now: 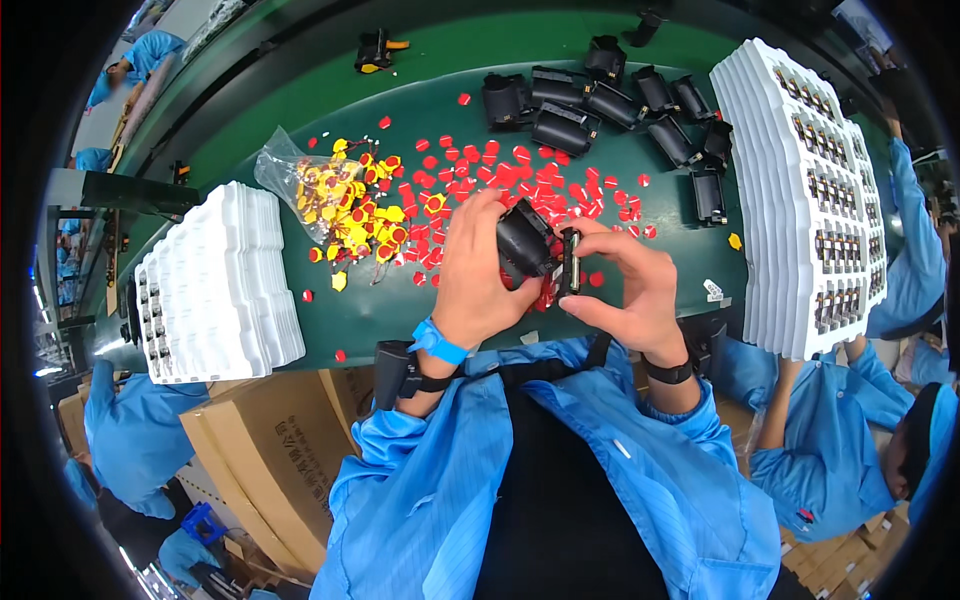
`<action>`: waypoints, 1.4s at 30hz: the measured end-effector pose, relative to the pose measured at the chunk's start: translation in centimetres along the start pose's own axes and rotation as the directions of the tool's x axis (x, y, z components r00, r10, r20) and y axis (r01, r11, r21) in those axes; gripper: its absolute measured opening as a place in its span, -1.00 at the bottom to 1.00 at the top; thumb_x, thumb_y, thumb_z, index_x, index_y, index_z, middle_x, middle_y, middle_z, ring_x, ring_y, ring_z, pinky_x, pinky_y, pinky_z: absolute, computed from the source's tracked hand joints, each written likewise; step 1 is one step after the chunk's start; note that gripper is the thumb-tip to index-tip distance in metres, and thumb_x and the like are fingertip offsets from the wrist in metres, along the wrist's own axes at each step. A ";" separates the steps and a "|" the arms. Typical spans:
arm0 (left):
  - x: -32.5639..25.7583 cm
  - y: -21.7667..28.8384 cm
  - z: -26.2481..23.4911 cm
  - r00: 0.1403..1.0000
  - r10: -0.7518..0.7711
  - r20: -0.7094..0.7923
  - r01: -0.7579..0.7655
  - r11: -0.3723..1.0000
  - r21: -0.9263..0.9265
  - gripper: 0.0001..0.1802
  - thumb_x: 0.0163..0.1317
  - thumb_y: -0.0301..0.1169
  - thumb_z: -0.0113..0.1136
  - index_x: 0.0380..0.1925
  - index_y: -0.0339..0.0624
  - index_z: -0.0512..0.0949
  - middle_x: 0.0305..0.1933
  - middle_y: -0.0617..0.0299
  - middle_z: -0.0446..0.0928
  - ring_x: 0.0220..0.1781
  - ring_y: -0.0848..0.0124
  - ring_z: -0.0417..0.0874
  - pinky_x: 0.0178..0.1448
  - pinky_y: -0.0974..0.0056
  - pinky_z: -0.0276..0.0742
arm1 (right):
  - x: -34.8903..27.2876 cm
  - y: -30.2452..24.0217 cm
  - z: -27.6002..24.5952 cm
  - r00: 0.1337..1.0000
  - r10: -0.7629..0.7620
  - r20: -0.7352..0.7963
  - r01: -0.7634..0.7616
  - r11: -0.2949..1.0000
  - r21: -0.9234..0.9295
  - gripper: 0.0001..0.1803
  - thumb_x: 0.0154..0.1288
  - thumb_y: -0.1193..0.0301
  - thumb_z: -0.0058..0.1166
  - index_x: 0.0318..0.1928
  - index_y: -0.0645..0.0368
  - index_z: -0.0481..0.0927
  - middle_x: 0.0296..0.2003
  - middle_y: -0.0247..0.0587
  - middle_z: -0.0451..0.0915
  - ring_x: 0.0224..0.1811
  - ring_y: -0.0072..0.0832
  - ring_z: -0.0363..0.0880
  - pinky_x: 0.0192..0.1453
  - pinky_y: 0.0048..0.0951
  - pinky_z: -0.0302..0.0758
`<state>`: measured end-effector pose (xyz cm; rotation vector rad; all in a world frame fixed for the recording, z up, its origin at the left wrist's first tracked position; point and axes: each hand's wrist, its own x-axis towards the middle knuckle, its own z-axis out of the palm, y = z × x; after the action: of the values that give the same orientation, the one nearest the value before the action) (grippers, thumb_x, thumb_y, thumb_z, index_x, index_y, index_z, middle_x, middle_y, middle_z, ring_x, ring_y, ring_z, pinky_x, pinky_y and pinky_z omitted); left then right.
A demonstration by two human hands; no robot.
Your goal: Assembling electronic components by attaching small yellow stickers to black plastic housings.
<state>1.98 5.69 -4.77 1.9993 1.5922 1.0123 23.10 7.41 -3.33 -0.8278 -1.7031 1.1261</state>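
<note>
blue jacket (410,500) folds lie nearest the camera, worn over a black top (565,500), and both forearms reach from them over the green table (370,322). the left hand (475,265) grasps a black housing (524,240), thumb below and fingers over its far end, at the near side of the table. the right hand (640,300) pinches a thin dark part (571,262) between thumb and forefinger, on edge just beside the housing; i cannot tell whether the two touch.

the step in hand looks like bringing these pieces together. to do it well, let the left hand act as a steady cradle, with its thumb clear of the facing edge, and hold the thin part by its two ends so its face is free. square the edges first, then press lightly and evenly; a tilted start could jam or scrape it. it seems wise to work above the scattered red discs (522,156) and yellow pieces (345,215) without letting any slip in between, and well apart from the white tray stack (735,180) on the right
</note>
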 end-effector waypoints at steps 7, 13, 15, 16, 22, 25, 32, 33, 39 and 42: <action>0.9 3.1 -5.0 0.977 0.214 0.021 -0.208 0.964 -0.165 -0.18 -0.25 -0.48 0.42 0.16 -0.43 0.41 0.01 -0.19 0.54 0.01 -0.11 0.63 0.09 0.04 0.57 | 1.6 -5.0 -2.7 0.965 -0.259 -0.043 0.263 0.946 0.191 -0.48 -0.16 0.56 0.49 -0.12 0.51 0.59 0.08 0.54 0.54 0.23 0.20 0.55 0.32 0.09 0.44; 0.9 4.4 -7.1 0.944 0.295 0.150 -0.263 0.944 -0.199 -0.14 -0.28 -0.45 0.41 0.18 -0.49 0.41 0.10 -0.26 0.52 0.11 -0.17 0.61 0.17 0.01 0.58 | 3.3 -6.4 -2.9 0.911 -0.342 0.230 0.337 0.940 0.063 -0.43 -0.15 0.47 0.55 -0.12 0.49 0.58 0.13 0.47 0.51 0.23 0.25 0.53 0.33 0.17 0.40; 0.9 4.5 -7.3 0.933 0.321 0.164 -0.291 0.939 -0.186 -0.13 -0.28 -0.43 0.41 0.18 -0.50 0.40 0.10 -0.27 0.52 0.10 -0.18 0.61 0.17 0.01 0.58 | 3.6 -6.5 -2.5 0.906 -0.314 0.284 0.329 0.944 -0.007 -0.49 -0.12 0.48 0.53 -0.14 0.49 0.61 0.12 0.37 0.55 0.20 0.13 0.58 0.30 -0.02 0.49; 0.9 4.5 -7.5 0.925 0.347 0.154 -0.315 0.929 -0.195 -0.12 -0.28 -0.42 0.41 0.18 -0.51 0.40 0.10 -0.27 0.52 0.10 -0.18 0.61 0.16 0.01 0.58 | 3.6 -6.4 -2.5 0.905 -0.313 0.288 0.328 0.945 -0.005 -0.49 -0.12 0.48 0.53 -0.14 0.49 0.61 0.12 0.37 0.55 0.20 0.13 0.58 0.30 -0.02 0.49; 0.8 4.6 -8.0 0.926 0.347 0.146 -0.307 0.920 -0.242 -0.11 -0.30 -0.41 0.43 0.18 -0.50 0.42 0.09 -0.25 0.53 0.09 -0.15 0.63 0.15 0.04 0.59 | 3.8 -6.4 -2.4 0.891 -0.320 0.321 0.353 0.934 -0.051 -0.47 -0.12 0.45 0.55 -0.13 0.46 0.63 0.12 0.34 0.56 0.17 0.10 0.61 0.25 -0.08 0.54; 1.1 4.4 -8.1 0.945 0.309 0.107 -0.258 0.906 -0.335 -0.13 -0.32 -0.41 0.44 0.15 -0.47 0.45 0.02 -0.21 0.57 0.00 -0.07 0.68 0.08 0.10 0.62 | 3.8 -5.7 -2.1 0.895 -0.299 0.332 0.329 0.944 -0.038 -0.45 -0.13 0.42 0.56 -0.10 0.41 0.65 0.13 0.29 0.57 0.15 0.05 0.63 0.22 -0.12 0.57; 1.1 3.2 -6.7 0.972 0.222 0.080 -0.162 0.875 -0.457 -0.17 -0.35 -0.38 0.45 0.10 -0.40 0.52 -0.14 -0.07 0.64 -0.23 0.15 0.73 -0.14 0.23 0.64 | 2.8 -5.7 -1.7 0.921 -0.194 0.339 0.257 0.954 -0.153 -0.47 -0.09 0.42 0.53 -0.07 0.38 0.65 0.16 0.28 0.55 0.20 0.09 0.58 0.30 -0.02 0.49; 1.2 3.3 -6.6 0.964 0.258 0.067 -0.204 0.875 -0.439 -0.17 -0.35 -0.37 0.45 0.10 -0.39 0.52 -0.15 -0.05 0.64 -0.24 0.17 0.74 -0.16 0.24 0.64 | 2.9 -5.5 -1.9 0.888 -0.229 0.399 0.320 0.931 -0.178 -0.46 -0.04 0.40 0.50 -0.02 0.38 0.63 0.21 0.33 0.49 0.26 0.13 0.51 0.36 0.05 0.41; -0.1 3.5 -5.7 0.995 0.080 0.051 -0.046 0.877 -0.478 -0.17 -0.33 -0.38 0.46 0.12 -0.37 0.51 -0.06 -0.07 0.64 -0.17 0.12 0.74 -0.10 0.21 0.66 | 1.5 -6.5 0.1 0.860 -0.179 0.478 0.372 0.862 -0.346 -0.28 0.12 0.28 0.37 0.24 0.41 0.45 0.36 0.46 0.23 0.43 0.27 0.24 0.49 0.23 0.11; -0.3 4.0 -5.6 0.997 0.054 0.055 -0.025 0.900 -0.436 -0.15 -0.27 -0.39 0.51 0.16 -0.36 0.48 0.05 -0.13 0.60 -0.01 0.03 0.72 0.05 0.15 0.64 | 1.3 -6.4 -0.3 0.883 -0.187 0.429 0.359 0.860 -0.363 -0.20 0.11 0.31 0.35 0.31 0.44 0.37 0.36 0.44 0.26 0.42 0.26 0.27 0.49 0.15 0.17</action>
<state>0.52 3.51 1.55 1.7387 1.1646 1.1836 22.57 6.39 3.07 -0.6123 -2.3751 0.7416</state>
